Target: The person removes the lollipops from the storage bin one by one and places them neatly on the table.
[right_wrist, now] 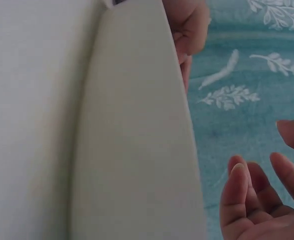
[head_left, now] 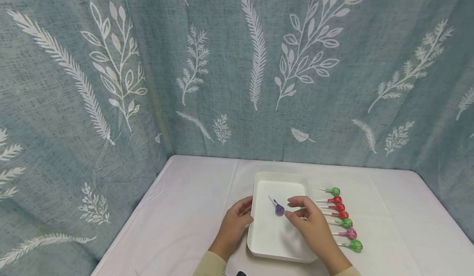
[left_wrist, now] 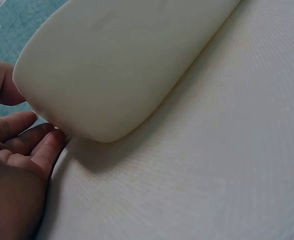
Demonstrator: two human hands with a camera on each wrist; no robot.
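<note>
A white rectangular tray (head_left: 266, 235) stands on the table, with a purple-wrapped lollipop (head_left: 279, 209) lying inside, its stick pointing to the back left. My left hand (head_left: 234, 224) holds the tray's left side, thumb at the rim and fingers against the outer wall. Over the tray's right part hovers my right hand (head_left: 309, 222), thumb tip close beside the purple lollipop. In the right wrist view its fingers (right_wrist: 235, 192) are loosely bent and apart from the thumb, with nothing between them. A small green bit shows behind this hand, mostly hidden.
Right of the tray, several lollipops lie in a column, sticks to the left: green ones (head_left: 355, 245), red ones (head_left: 338, 207) and a pink one (head_left: 351, 233). A white cloth (head_left: 200, 193) covers the table. Behind it hangs a blue-green curtain (head_left: 229, 82) with white leaf prints.
</note>
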